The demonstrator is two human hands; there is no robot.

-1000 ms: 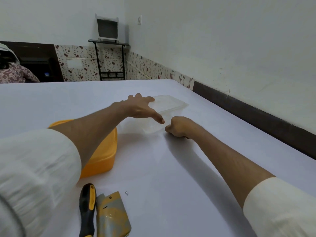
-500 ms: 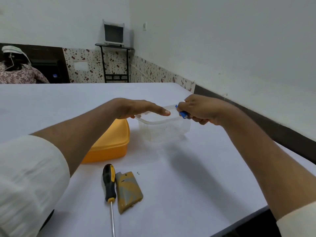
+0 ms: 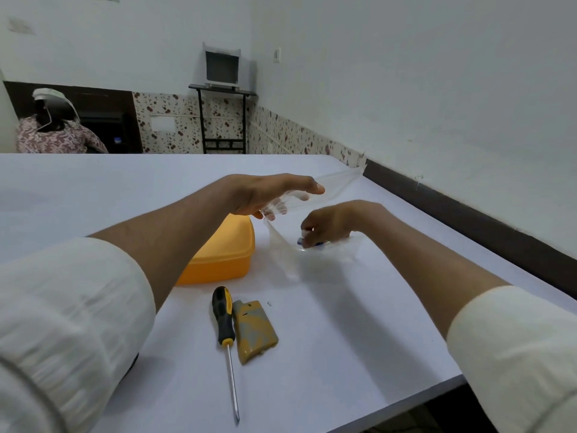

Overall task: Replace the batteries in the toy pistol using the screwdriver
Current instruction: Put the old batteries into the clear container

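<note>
batteries (image 3: 307,242) sat pinched in your right hand (image 3: 331,225) over the tub (image 3: 312,260). your left hand (image 3: 268,192) gripped the lid (image 3: 331,182).

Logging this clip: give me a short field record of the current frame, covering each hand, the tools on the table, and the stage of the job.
left hand: lifts the clear plastic lid off the container
right hand: reaches down into the clear plastic container, pinching a blue battery
tool: black-and-yellow screwdriver lying untouched on the white table
part: tan-and-grey battery cover beside the screwdriver, small screw near it
other: closed orange plastic box
toy pistol: not visible
stage: cover off, batteries being handled
</note>
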